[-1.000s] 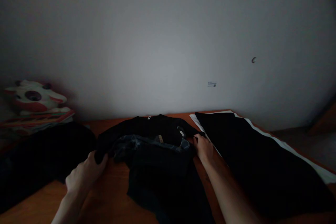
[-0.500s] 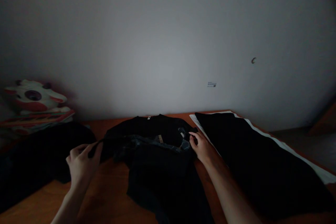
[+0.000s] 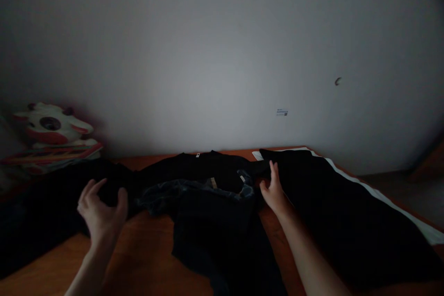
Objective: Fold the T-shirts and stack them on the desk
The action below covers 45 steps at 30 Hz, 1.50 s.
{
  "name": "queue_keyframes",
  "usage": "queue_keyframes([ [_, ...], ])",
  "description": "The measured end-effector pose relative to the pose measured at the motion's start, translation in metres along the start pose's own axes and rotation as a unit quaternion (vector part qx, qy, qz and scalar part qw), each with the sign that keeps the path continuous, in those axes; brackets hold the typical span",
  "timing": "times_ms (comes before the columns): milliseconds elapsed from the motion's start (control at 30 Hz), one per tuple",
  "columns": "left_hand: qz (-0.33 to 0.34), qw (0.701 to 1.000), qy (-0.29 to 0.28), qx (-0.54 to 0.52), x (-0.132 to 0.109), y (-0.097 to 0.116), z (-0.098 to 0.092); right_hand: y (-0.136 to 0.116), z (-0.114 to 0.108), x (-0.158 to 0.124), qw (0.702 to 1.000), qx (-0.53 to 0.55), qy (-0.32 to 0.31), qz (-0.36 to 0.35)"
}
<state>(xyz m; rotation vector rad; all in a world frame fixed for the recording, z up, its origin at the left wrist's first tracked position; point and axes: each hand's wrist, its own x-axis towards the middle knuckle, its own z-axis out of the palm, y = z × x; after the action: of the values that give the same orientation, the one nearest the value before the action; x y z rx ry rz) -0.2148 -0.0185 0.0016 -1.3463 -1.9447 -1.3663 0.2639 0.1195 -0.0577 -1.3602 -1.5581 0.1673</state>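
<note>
A dark T-shirt [image 3: 194, 166] with a small white neck label lies spread across the middle of the wooden surface. Over its lower part lies a dark garment [image 3: 211, 222], probably trousers, with a bluish patterned edge and a pale tag along the top. My left hand [image 3: 102, 208] hovers at the left end of the T-shirt, thumb and fingers spread, nothing visible in it. On the other side, my right hand [image 3: 274, 192] is beside the T-shirt's right sleeve; its thumb and fingers are apart, and whether the fingertips touch the cloth is hard to tell.
A black cloth [image 3: 333, 208] with a white layer [image 3: 388, 201] under it covers the right side. Dark clothing [image 3: 41, 212] lies at the left, below a cow-shaped toy [image 3: 52, 125] with a keyboard. A grey wall [image 3: 215, 64] rises behind the orange-brown wooden surface [image 3: 149, 249].
My left hand has let go of the dark cloth and its fingers have spread. My right hand has shifted slightly right and opened; the T-shirt's right sleeve now reaches further out.
</note>
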Motion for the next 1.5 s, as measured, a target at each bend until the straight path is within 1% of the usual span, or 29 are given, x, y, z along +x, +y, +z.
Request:
queue_keyframes([
  [33,0.046,0.999,-0.029,0.000,-0.004,0.013,0.002,-0.002,-0.002,0.000,1.000,-0.015,0.019,-0.012],
  [67,0.097,0.990,-0.097,-0.015,-0.008,0.025,0.005,-0.006,-0.004,0.000,0.999,-0.023,0.029,-0.025],
  [100,0.145,0.971,-0.184,-0.037,-0.013,0.037,0.007,-0.011,-0.007,-0.001,0.999,-0.025,0.027,-0.037],
  [133,0.186,0.940,-0.280,-0.058,-0.018,0.048,0.009,-0.018,-0.011,-0.002,0.998,-0.024,0.012,-0.048],
  [167,0.217,0.903,-0.365,-0.071,-0.024,0.058,0.010,-0.026,-0.015,-0.003,0.998,-0.024,-0.018,-0.057],
  [200,0.237,0.869,-0.428,-0.075,-0.030,0.066,0.011,-0.035,-0.019,-0.005,0.996,-0.026,-0.059,-0.062],
  [233,0.250,0.844,-0.469,-0.076,-0.035,0.073,0.012,-0.045,-0.024,-0.007,0.992,-0.032,-0.107,-0.064],
  [267,0.257,0.828,-0.491,-0.080,-0.038,0.080,0.012,-0.054,-0.028,-0.009,0.984,-0.042,-0.158,-0.065],
  [333,0.258,0.819,-0.504,-0.095,-0.042,0.088,0.010,-0.071,-0.035,-0.013,0.966,-0.044,-0.244,-0.074],
  [400,0.252,0.817,-0.508,-0.109,-0.042,0.092,0.008,-0.081,-0.039,-0.017,0.949,-0.018,-0.301,-0.089],
  [500,0.233,0.803,-0.531,-0.139,-0.042,0.092,0.006,-0.084,-0.040,-0.021,0.931,0.026,-0.350,-0.097],
  [600,0.228,0.783,-0.554,-0.169,-0.048,0.089,0.010,-0.082,-0.035,-0.025,0.919,0.030,-0.379,-0.099],
  [667,0.238,0.780,-0.556,-0.163,-0.055,0.088,0.015,-0.081,-0.030,-0.028,0.920,0.016,-0.378,-0.103],
  [767,0.240,0.798,-0.533,-0.147,-0.065,0.091,0.024,-0.081,-0.021,-0.032,0.928,0.005,-0.358,-0.102],
  [867,0.222,0.817,-0.507,-0.163,-0.068,0.094,0.030,-0.082,-0.014,-0.035,0.935,-0.002,-0.340,-0.101],
  [933,0.195,0.828,-0.491,-0.186,-0.066,0.096,0.031,-0.081,-0.009,-0.037,0.941,-0.013,-0.320,-0.110],
  [1000,0.140,0.839,-0.476,-0.224,-0.060,0.099,0.029,-0.081,-0.006,-0.038,0.949,-0.031,-0.287,-0.126],
  [1067,0.061,0.854,-0.443,-0.267,-0.052,0.103,0.025,-0.080,-0.004,-0.038,0.958,-0.054,-0.247,-0.137],
  [1167,-0.065,0.883,-0.348,-0.308,-0.040,0.107,0.019,-0.080,-0.003,-0.037,0.961,-0.084,-0.220,-0.148],
  [1233,-0.130,0.886,-0.291,-0.338,-0.033,0.105,0.015,-0.080,-0.002,-0.035,0.960,-0.081,-0.218,-0.157],
  [1267,-0.148,0.883,-0.275,-0.350,-0.029,0.102,0.013,-0.079,-0.002,-0.035,0.961,-0.068,-0.216,-0.157],
  [1300,-0.153,0.883,-0.269,-0.353,-0.026,0.099,0.011,-0.078,-0.001,-0.034,0.964,-0.047,-0.214,-0.151],
  [1333,-0.145,0.885,-0.276,-0.346,-0.023,0.095,0.009,-0.078,0.000,-0.033,0.968,-0.018,-0.212,-0.134],
  [1367,-0.123,0.889,-0.294,-0.328,-0.020,0.090,0.007,-0.077,0.001,-0.032,0.972,0.017,-0.212,-0.105],
  [1400,-0.092,0.892,-0.321,-0.305,-0.018,0.086,0.005,-0.075,0.001,-0.031,0.973,0.053,-0.213,-0.068],
  [1433,-0.054,0.888,-0.355,-0.287,-0.018,0.082,0.004,-0.074,0.002,-0.030,0.973,0.087,-0.214,-0.025],
  [1500,0.035,0.861,-0.427,-0.274,-0.019,0.077,0.002,-0.072,0.003,-0.027,0.966,0.141,-0.210,0.054],
])
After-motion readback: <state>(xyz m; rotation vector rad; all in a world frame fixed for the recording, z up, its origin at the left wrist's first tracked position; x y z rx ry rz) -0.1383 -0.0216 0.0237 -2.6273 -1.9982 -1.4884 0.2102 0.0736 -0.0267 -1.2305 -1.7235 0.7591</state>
